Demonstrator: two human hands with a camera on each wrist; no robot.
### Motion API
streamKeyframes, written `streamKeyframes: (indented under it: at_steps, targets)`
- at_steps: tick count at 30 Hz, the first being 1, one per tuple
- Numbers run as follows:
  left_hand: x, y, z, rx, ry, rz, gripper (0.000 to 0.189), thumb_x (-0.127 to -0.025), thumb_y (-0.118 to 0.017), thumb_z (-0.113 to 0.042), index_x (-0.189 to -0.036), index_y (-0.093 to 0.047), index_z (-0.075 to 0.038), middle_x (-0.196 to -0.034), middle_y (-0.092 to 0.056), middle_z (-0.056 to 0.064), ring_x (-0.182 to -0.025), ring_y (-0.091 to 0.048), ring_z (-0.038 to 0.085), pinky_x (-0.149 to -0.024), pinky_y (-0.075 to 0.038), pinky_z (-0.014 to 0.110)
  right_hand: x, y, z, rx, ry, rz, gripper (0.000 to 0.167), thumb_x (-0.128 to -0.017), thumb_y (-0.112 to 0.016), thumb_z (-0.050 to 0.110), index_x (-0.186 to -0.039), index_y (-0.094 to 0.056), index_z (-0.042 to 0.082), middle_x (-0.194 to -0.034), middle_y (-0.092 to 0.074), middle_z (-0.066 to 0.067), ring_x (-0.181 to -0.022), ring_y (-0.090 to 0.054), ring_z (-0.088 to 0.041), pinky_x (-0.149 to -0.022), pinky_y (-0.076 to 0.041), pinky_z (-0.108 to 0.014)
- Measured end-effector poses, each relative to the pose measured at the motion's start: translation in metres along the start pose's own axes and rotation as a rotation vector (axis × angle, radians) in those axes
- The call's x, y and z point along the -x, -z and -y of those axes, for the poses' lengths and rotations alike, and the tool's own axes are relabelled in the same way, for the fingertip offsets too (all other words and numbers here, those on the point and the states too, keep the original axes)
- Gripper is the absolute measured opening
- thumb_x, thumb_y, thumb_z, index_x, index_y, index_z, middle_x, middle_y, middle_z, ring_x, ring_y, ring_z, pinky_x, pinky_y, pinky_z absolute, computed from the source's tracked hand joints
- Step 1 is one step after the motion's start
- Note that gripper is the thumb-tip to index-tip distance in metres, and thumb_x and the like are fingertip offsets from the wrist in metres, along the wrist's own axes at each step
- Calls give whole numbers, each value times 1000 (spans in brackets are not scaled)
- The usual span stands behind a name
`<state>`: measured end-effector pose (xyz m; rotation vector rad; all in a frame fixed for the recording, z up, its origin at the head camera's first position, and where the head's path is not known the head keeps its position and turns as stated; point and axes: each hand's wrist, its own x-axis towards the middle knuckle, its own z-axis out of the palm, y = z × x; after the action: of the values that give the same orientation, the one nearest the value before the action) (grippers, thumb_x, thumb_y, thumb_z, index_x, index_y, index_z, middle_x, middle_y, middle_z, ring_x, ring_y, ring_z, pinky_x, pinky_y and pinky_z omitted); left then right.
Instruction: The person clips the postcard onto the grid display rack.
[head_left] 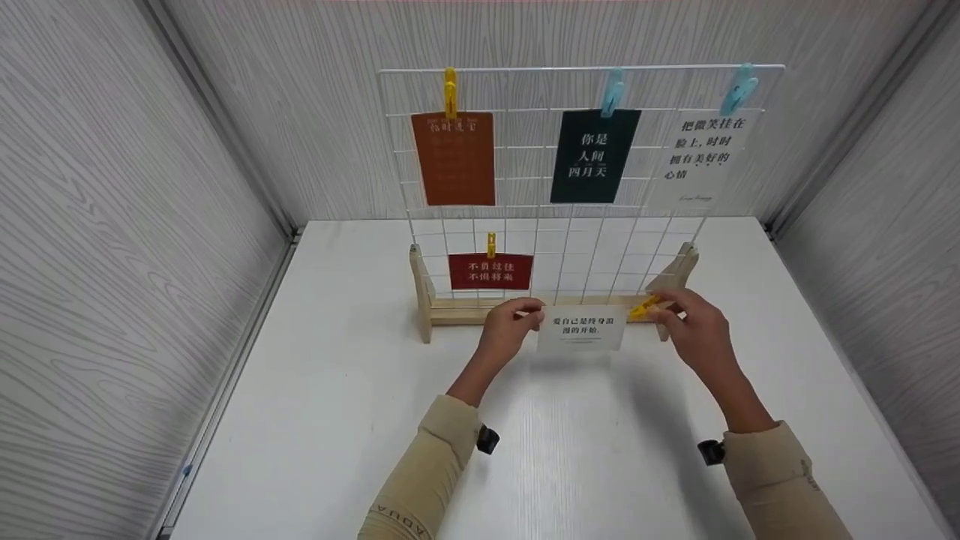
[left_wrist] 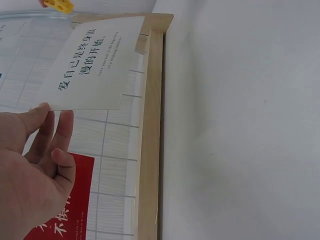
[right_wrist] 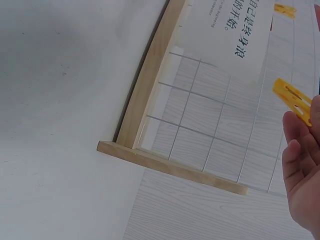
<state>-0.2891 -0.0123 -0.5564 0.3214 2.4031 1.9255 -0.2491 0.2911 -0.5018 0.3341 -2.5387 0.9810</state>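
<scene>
A white card with dark lettering (head_left: 581,330) is pinched at its corner by my left hand (head_left: 511,330), between thumb and fingers. It hangs in front of the lower part of a white wire grid (head_left: 577,225). My right hand (head_left: 694,322) holds a yellow clothespin (right_wrist: 295,101) by one end, to the right of the card and apart from it. In the left wrist view, thumb and fingertips meet at the card's edge (left_wrist: 95,65). A red card (head_left: 491,271) hangs from a small yellow clip (head_left: 491,245) just beyond the left hand.
The grid stands in a wooden base (head_left: 457,315) on a white table (head_left: 315,390). Along its upper part hang an orange card (head_left: 457,161), a dark green card (head_left: 596,157) and a white card (head_left: 701,161), held by yellow and blue clips. Wood-grain panels enclose the table.
</scene>
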Motion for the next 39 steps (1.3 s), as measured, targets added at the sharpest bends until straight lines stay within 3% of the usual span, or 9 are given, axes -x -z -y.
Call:
streamKeyframes:
  at_steps: [7,15,24,28,31,39]
  targets:
    - [-12,-8,-5,-19,-1,-32,17,-99,-65,-19,-113,-74,-16,-109,-71,-2,-92,-65,12,-80,-56,32,-12,-2,2,-8,13,-61,25,-90,-76,16,-113,-73,7,-100,-72,-10,-85,-62,-19,-59,-37,-16]
    - [-26,-19,-13,-70,30,-60,19,-99,-65,-21,-116,-73,-18,-110,-72,-6,-92,-66,10,-77,-56,28,-25,-6,2,9,38,-84,25,-88,-77,14,-110,-71,2,-103,-72,-14,-91,-67,-27,-67,-37,-9]
    - [-40,-25,-16,-83,-4,-95,21,-100,-64,-20,-118,-73,-16,-106,-73,-5,-88,-66,9,-78,-56,27,-38,-16,0,-11,51,-110,20,-87,-78,11,-104,-72,2,-98,-72,-12,-87,-66,-23,-68,-41,-13]
    - [-48,-29,-20,-89,-27,-108,22,-100,-63,-22,-119,-73,-16,-105,-72,-6,-88,-66,8,-76,-55,26,-46,-19,-1,22,81,-138,19,-86,-79,11,-102,-73,0,-97,-73,-14,-87,-69,-27,-71,-49,-27]
    - [-54,-31,-23,-72,-32,-112,21,-100,-64,-23,-118,-73,-17,-104,-72,-7,-88,-66,7,-75,-55,26,-52,-20,-2,28,56,-150,19,-88,-77,13,-101,-73,0,-97,-73,-15,-89,-70,-28,-73,-51,-36]
    - [-67,-37,-28,-38,-38,-150,19,-99,-64,-21,-115,-75,-17,-99,-72,-5,-86,-66,7,-72,-53,25,-66,-26,-2,-30,-26,-198,19,-92,-74,18,-99,-74,1,-97,-74,-14,-90,-69,-27,-73,-48,-29]
